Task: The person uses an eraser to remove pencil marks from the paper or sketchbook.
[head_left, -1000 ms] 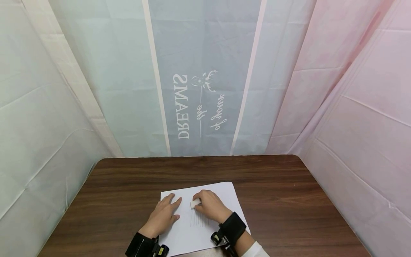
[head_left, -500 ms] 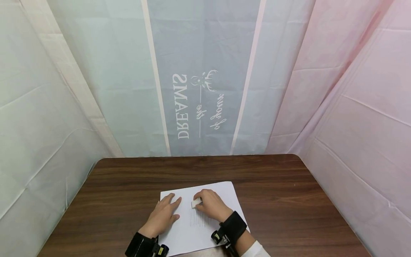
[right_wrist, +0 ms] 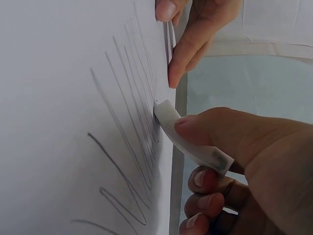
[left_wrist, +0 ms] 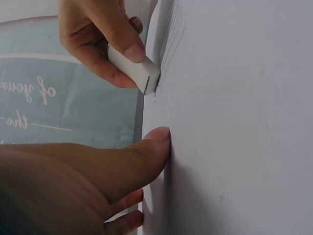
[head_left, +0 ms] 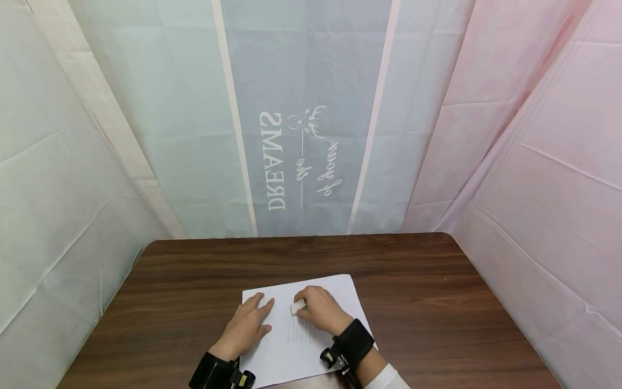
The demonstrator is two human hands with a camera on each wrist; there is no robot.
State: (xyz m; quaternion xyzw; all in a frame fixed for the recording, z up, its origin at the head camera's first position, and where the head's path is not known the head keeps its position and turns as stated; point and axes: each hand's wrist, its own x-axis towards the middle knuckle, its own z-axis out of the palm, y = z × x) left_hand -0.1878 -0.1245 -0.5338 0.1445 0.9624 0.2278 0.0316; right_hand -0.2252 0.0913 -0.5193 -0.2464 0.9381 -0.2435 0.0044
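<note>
A white eraser [right_wrist: 193, 142] is pinched between the thumb and fingers of my right hand [head_left: 322, 310]. Its tip presses on the white paper [head_left: 277, 356], at the top end of a row of thin pencil lines [right_wrist: 120, 88]. Dark smudges mark the eraser in the right wrist view. My left hand [head_left: 244, 327] rests on the left part of the sheet with its fingers spread. In the left wrist view the left thumb [left_wrist: 151, 147] lies on the paper, below the eraser's end.
The paper lies on a dark wood-grain table [head_left: 427, 313], close to its front edge. A blue-grey printed curtain [head_left: 311, 65] hangs behind the table, with pale curtains at both sides. Each wrist wears a black strap [head_left: 353, 344] with a small camera.
My right hand has shifted slightly to the right with the eraser, which stays against the paper. The left hand has held its place.
</note>
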